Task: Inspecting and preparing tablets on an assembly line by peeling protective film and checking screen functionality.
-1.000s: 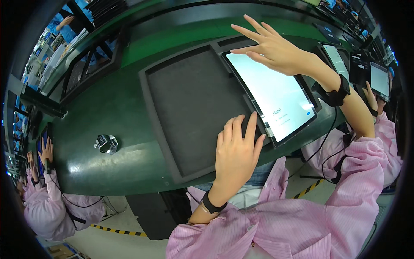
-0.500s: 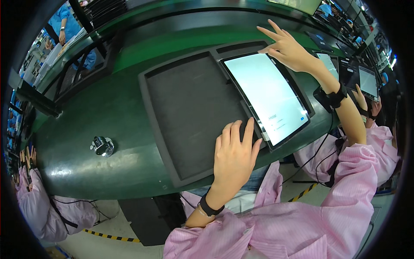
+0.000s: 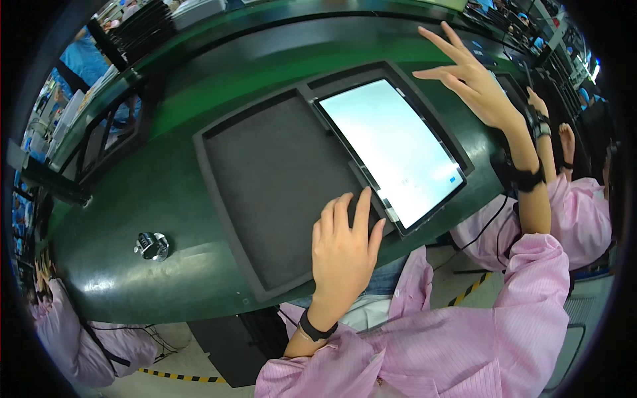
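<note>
A tablet (image 3: 391, 149) with a lit, pale screen lies face up at a slant in the right part of a black foam tray (image 3: 275, 192). My left hand (image 3: 342, 249) is open, fingers stretched out, by the tablet's lower left edge and over the tray. Whether its fingertips touch the tablet's edge, I cannot tell. Up and right of the tablet, my right hand (image 3: 474, 86) hangs in the air, open with fingers spread and nothing in it. Both my wrists carry black bands.
On the green table (image 3: 179, 278), a small shiny clear-and-dark object (image 3: 152, 246) sits left of the tray. A black metal frame (image 3: 109, 136) stands at the far left. Co-workers in pink sit at both sides; the right one's hands (image 3: 567, 142) are raised.
My right hand has moved right, away from the tablet's top corner. My left hand has kept its place by the tablet's edge. The view has shifted a little.
</note>
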